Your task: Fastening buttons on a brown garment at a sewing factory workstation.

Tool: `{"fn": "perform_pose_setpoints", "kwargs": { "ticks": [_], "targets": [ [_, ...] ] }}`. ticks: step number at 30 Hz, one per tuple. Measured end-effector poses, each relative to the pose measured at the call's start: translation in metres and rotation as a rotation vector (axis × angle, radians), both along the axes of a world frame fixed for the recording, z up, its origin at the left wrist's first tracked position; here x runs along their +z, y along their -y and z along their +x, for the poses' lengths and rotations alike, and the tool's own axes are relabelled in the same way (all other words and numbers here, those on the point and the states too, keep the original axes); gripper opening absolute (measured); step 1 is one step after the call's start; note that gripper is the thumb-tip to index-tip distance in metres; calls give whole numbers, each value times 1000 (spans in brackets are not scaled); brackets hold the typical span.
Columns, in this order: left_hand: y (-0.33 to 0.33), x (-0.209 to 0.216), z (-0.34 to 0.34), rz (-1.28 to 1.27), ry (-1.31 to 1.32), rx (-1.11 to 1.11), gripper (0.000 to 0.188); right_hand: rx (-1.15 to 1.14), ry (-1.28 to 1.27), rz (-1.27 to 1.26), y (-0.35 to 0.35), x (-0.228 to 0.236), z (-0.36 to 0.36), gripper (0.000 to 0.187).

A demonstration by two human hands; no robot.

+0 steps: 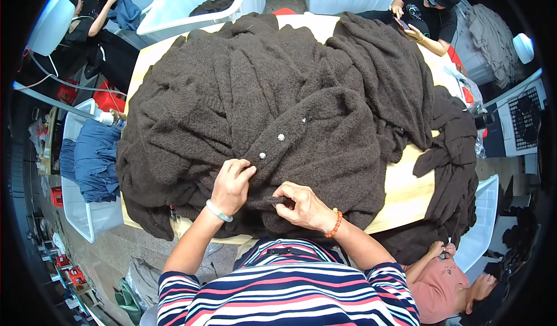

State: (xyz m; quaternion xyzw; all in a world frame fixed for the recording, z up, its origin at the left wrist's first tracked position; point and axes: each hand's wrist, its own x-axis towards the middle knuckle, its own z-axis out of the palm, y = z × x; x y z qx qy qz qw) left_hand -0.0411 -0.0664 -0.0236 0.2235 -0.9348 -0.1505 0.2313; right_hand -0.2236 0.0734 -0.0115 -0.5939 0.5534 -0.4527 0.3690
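Note:
A dark brown knit cardigan [331, 146] lies in front of me on a big heap of the same fuzzy knit. Along its edge band run several sparkling white buttons [281, 137]. My left hand [231, 185], with a pale bangle on the wrist, is closed on the cardigan's band just below the lowest visible button. To its right, my right hand [300, 206], wearing an orange bead bracelet, pinches a narrow folded edge of the cardigan between thumb and fingers. The knit hides the fingertips of both hands in part.
The heap covers most of a light wooden table [409, 186]. White plastic bins [203, 18] stand beyond it; another bin [87, 215] at left holds blue clothes. A person [429, 12] with a phone sits at far right, another [438, 285] at near right, a third [98, 30] at far left.

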Motion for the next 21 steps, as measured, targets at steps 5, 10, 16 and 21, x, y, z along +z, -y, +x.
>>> {"fn": "perform_pose_setpoints", "kwargs": {
  "ticks": [5,10,16,21],
  "targets": [
    [2,-8,4,379,-151,187,23,18,-13,-10,4,-1,5,17],
    [-3,0,1,232,4,136,22,24,-69,-19,8,2,11,17],
    [-2,-2,3,206,130,109,18,13,-127,-92,7,-3,18,19],
    [0,9,2,1328,-136,188,10,-32,-195,-180,8,-3,24,22]
  ]
}}
